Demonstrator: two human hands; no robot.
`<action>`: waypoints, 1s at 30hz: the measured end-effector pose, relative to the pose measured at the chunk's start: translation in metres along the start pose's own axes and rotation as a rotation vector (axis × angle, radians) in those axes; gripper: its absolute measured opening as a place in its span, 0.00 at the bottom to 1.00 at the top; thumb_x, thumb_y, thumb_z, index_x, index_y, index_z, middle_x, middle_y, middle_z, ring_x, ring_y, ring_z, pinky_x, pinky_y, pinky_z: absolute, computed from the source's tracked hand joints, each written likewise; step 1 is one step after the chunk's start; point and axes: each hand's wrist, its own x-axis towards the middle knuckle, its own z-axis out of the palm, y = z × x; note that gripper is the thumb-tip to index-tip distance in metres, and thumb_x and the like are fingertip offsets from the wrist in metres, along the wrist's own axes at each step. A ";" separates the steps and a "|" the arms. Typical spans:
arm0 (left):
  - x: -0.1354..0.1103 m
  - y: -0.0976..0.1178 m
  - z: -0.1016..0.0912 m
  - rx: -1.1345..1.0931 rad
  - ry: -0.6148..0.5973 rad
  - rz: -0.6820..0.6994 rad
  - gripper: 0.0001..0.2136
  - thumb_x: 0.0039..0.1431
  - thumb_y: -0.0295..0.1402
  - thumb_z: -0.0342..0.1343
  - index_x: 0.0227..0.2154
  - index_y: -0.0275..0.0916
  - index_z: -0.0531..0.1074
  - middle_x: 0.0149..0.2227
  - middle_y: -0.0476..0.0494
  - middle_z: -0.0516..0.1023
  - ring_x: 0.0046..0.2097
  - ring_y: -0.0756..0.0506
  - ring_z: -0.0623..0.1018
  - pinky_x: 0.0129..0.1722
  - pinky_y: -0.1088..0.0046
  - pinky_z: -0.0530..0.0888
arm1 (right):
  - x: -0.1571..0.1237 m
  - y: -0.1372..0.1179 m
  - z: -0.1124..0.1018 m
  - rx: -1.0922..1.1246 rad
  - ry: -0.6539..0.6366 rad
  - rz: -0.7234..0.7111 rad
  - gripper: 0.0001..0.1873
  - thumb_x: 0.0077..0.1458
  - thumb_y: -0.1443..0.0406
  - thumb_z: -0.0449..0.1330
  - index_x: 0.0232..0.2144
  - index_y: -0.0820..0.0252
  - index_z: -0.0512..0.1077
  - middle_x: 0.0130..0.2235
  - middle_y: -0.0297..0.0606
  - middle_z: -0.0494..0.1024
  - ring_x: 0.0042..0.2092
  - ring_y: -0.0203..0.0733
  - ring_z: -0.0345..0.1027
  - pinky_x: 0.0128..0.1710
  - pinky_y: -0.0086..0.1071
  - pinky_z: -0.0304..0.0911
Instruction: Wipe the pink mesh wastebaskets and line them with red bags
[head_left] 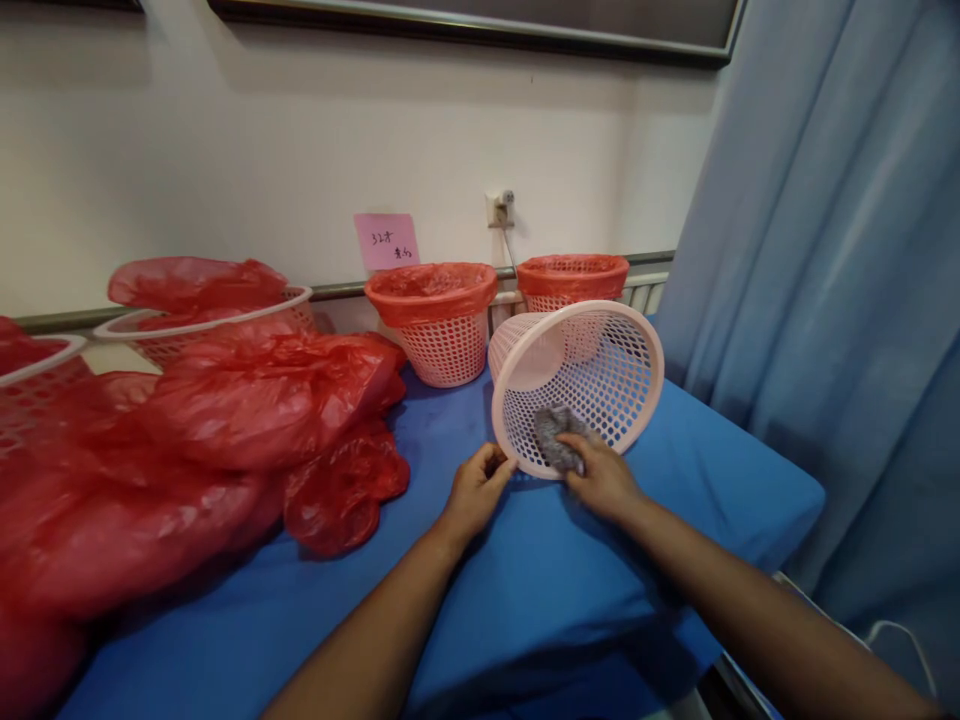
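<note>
A pink plastic mesh basket [600,350] lies on its side on the blue sheet [525,590], its open mouth facing me. My left hand [474,492] is closed on the lower left of the basket's rim. My right hand [600,478] reaches into the mouth and presses a grey cloth [553,432] against the inner wall; its fingers are closed on the cloth.
A heap of red plastic bags [225,440] covers the left of the sheet, with white-rimmed baskets [202,320] behind. Two upright baskets lined with red bags [435,320] [574,280] stand at the wall. A blue curtain [825,250] hangs at right.
</note>
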 end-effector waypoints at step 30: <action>-0.001 0.006 -0.018 0.180 0.074 0.089 0.12 0.63 0.41 0.57 0.30 0.38 0.73 0.30 0.50 0.76 0.34 0.47 0.74 0.37 0.72 0.71 | -0.012 0.041 -0.034 -0.126 0.059 0.024 0.27 0.58 0.70 0.58 0.60 0.62 0.70 0.52 0.55 0.73 0.47 0.57 0.74 0.49 0.51 0.70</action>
